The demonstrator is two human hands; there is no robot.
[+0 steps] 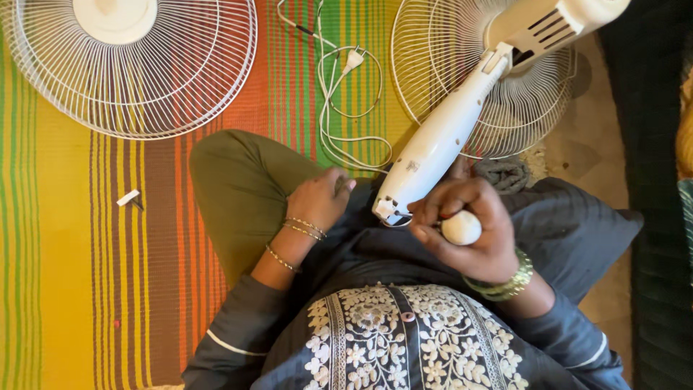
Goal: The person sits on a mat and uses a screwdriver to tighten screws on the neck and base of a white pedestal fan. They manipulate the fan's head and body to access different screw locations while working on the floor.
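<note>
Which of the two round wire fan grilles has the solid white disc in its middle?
The wire grille at upper left, lying alone on the striped mat. The grille at upper right lies partly under the white fan body.

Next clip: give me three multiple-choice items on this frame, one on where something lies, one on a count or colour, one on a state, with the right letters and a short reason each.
1. Where does the detached front fan grille lie?
A. On the striped mat, upper left
B. On the person's lap
C. Leaning against the dark cushion

2. How many round wire grilles are in view?
A. One
B. Two
C. Four

3. What is the state of the power plug?
A. Pushed into a wall socket
B. Loose on the mat, unplugged
C. Held in the left hand

Answers:
1. A, it rests flat on the striped mat, apart from the person.
2. B, the detached one and the rear grille behind the white fan body.
3. B, the plug and its coiled white cord lie free on the mat; the left hand rests on the knee, and the right hand holds a white knob.
</note>
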